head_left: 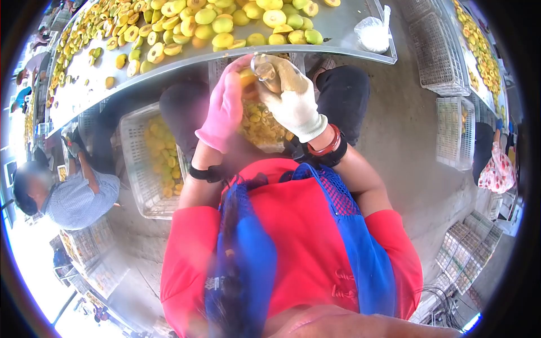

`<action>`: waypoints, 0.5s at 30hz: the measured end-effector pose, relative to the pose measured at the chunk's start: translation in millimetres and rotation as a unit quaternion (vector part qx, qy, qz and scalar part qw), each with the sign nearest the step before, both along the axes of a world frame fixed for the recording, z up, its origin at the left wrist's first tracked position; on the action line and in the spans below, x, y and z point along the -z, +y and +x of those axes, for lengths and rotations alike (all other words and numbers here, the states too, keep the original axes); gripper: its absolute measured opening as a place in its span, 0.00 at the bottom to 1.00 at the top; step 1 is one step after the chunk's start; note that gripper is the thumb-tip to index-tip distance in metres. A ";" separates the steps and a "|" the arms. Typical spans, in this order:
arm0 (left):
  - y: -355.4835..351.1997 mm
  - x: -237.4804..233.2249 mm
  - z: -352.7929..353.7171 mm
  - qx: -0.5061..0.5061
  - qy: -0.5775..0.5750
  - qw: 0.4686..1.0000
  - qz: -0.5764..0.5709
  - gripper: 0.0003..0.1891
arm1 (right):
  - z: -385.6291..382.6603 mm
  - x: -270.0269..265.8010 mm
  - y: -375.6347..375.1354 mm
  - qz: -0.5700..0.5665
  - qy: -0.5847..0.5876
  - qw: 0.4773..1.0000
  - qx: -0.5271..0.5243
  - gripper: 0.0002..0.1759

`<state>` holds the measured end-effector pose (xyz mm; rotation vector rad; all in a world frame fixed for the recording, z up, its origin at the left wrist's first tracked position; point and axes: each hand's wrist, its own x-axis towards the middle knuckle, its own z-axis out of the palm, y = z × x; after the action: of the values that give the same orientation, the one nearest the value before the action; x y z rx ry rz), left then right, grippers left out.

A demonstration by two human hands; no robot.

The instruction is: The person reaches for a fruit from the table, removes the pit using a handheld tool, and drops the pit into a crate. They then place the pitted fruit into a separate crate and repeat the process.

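Note:
My left hand (224,107), in a pink glove, is closed round a yellow-orange fruit piece (246,78) just below the table edge. Beside it, my right hand (293,101), in a white glove with brownish stained fingers, grips a small metal tool (263,67) that meets the fruit; its exact shape is unclear. Under both hands, between the knees, a container holds fruit scraps (262,121). Halved and whole yellow-green fruits (222,23) lie heaped on the metal table (344,48) above the hands.
A white crate (131,174) with fruit pieces stands left of the legs. On the table's right corner sits a white plastic bag (372,35). Stacked crates (434,53) and another fruit table are at right. A person (81,194) works at far left.

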<state>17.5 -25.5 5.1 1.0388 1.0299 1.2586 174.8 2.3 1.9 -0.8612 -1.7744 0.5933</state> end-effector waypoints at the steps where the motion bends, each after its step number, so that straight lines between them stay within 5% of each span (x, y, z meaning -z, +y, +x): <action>1: -0.1 1.6 2.1 -0.004 0.013 1.000 0.008 0.24 | 0.7 3.5 -0.7 -0.019 -0.004 1.000 -0.002 0.26; 7: 0.2 9.2 11.9 -0.038 0.093 0.993 0.053 0.22 | 1.5 11.6 -1.7 0.025 -0.007 1.000 0.006 0.26; 15: -1.9 11.4 24.8 -0.106 -0.075 0.991 0.013 0.26 | 5.3 5.9 -9.8 0.030 -0.002 0.999 -0.043 0.23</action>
<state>42.3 -27.4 -6.3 0.8567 1.0302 1.5030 180.1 -7.5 -3.9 -0.7473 -1.8318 0.5912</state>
